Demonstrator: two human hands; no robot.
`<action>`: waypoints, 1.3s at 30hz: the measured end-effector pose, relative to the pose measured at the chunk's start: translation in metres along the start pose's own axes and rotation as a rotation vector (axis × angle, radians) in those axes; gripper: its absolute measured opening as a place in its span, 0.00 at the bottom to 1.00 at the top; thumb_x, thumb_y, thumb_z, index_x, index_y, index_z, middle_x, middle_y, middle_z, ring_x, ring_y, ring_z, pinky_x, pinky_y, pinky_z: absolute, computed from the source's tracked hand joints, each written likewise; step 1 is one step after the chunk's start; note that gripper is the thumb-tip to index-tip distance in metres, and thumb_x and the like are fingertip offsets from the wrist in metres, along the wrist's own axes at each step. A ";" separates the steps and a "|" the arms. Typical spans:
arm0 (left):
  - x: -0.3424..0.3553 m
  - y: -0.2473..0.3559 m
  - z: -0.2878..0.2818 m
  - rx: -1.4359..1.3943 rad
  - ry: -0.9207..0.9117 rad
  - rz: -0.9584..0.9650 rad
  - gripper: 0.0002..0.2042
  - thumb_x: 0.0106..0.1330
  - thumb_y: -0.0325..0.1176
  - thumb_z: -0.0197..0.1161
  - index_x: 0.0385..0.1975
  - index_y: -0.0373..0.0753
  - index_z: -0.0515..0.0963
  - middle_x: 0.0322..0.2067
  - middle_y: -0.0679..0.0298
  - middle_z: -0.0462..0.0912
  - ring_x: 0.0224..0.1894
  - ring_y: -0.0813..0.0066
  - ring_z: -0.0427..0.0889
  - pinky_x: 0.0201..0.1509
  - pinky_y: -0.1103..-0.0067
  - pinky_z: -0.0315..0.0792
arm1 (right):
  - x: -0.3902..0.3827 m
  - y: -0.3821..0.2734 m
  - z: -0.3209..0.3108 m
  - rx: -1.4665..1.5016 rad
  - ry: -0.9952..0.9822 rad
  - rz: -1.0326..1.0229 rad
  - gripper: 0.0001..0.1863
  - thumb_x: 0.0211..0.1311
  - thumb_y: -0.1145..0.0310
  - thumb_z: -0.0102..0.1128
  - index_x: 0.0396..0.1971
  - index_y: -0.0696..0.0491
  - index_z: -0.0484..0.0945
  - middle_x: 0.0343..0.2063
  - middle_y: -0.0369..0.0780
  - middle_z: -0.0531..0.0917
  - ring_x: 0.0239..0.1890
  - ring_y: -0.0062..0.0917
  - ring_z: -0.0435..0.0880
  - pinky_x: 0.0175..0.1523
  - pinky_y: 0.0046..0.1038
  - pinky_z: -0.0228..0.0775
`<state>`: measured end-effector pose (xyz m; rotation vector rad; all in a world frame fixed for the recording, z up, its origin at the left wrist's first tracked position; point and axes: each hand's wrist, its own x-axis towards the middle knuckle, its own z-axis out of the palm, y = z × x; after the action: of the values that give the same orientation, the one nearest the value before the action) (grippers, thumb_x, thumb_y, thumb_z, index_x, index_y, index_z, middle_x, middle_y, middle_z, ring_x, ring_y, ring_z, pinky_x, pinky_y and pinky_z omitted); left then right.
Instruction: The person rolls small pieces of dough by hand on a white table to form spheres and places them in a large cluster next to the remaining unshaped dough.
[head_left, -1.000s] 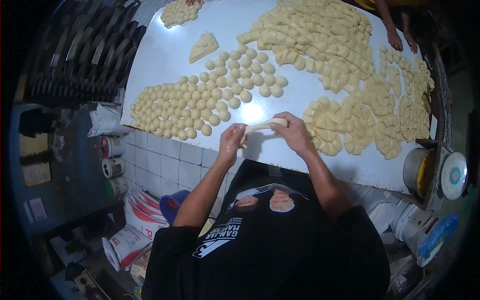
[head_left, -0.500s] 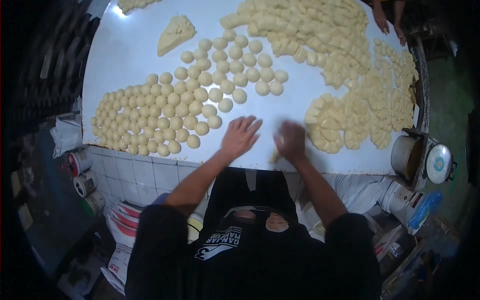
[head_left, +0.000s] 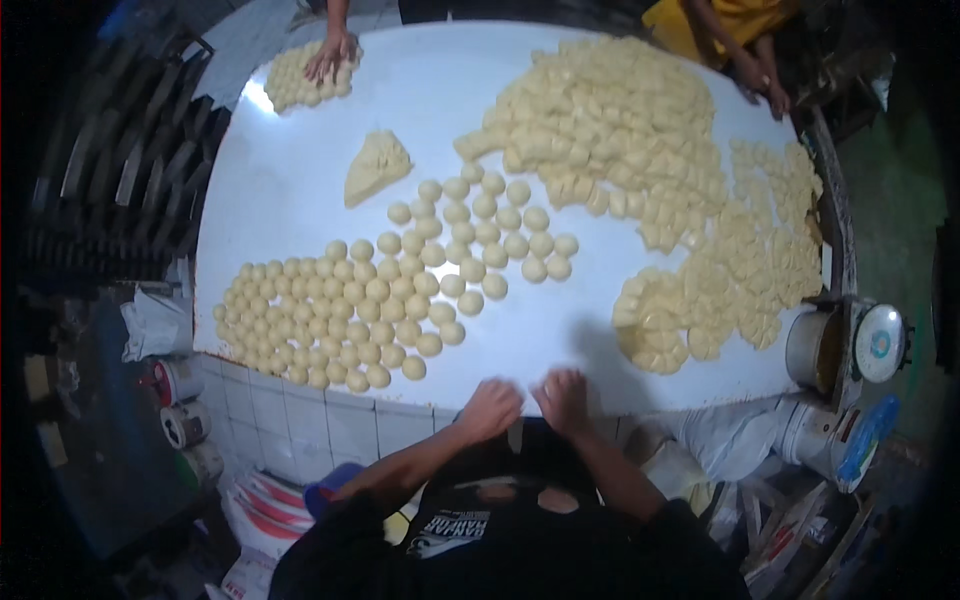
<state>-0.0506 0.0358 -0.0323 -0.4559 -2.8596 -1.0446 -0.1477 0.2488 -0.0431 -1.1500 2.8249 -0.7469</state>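
Observation:
At the near edge of the white tabletop (head_left: 270, 200), my left hand (head_left: 492, 408) and my right hand (head_left: 562, 402) are close but apart, both with curled, motion-blurred fingers. I cannot make out anything in them. Several smooth pale dough balls (head_left: 376, 291) spread across the left half of the table, just beyond my left hand. To the right of my right hand lie flattened, scored dough pieces (head_left: 650, 320), joining a large heap of cut dough (head_left: 610, 110) at the back right. A loose wedge of dough (head_left: 375, 165) lies beyond the balls.
A co-worker's hand (head_left: 330, 60) rests on dough balls at the back left; another person's hands (head_left: 760, 75) are at the back right corner. A metal pot (head_left: 812, 350) and lid (head_left: 878, 342) stand at the right edge. Dark stacked trays (head_left: 120, 180) fill the left, with buckets (head_left: 185, 428) below.
A stretched dough strip between my hands is no longer visible there. My hands went from spread over the table to curled at its near edge. The view now takes in more of the far side.

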 end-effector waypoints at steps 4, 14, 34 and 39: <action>0.034 -0.055 -0.046 0.151 0.048 0.058 0.11 0.68 0.41 0.71 0.40 0.43 0.82 0.39 0.58 0.81 0.45 0.55 0.81 0.50 0.60 0.73 | 0.028 0.044 -0.034 0.033 0.008 -0.105 0.22 0.52 0.60 0.84 0.38 0.52 0.77 0.39 0.44 0.79 0.45 0.46 0.78 0.53 0.47 0.68; 0.029 -0.058 -0.037 0.162 0.070 0.023 0.12 0.66 0.43 0.73 0.38 0.43 0.81 0.38 0.58 0.80 0.42 0.54 0.80 0.47 0.60 0.72 | 0.017 0.060 -0.031 0.024 -0.055 0.054 0.20 0.54 0.52 0.81 0.33 0.49 0.80 0.39 0.43 0.80 0.47 0.44 0.79 0.53 0.51 0.68; 0.027 -0.047 -0.018 0.112 0.129 -0.104 0.10 0.67 0.36 0.73 0.39 0.40 0.80 0.44 0.57 0.81 0.48 0.53 0.80 0.53 0.60 0.73 | 0.031 0.063 -0.020 -0.130 0.034 -0.178 0.15 0.64 0.55 0.74 0.34 0.50 0.80 0.39 0.42 0.80 0.48 0.42 0.79 0.56 0.47 0.70; 0.036 0.032 0.048 -0.010 0.402 -0.232 0.09 0.64 0.31 0.73 0.40 0.40 0.81 0.43 0.56 0.84 0.51 0.51 0.82 0.57 0.58 0.74 | 0.017 0.024 -0.011 0.040 0.129 0.006 0.17 0.63 0.55 0.76 0.34 0.51 0.80 0.38 0.40 0.79 0.45 0.41 0.78 0.52 0.46 0.69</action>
<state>-0.0732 0.0985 -0.0433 0.0856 -2.5849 -1.0415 -0.1782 0.2572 -0.0408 -1.1263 2.9001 -0.9042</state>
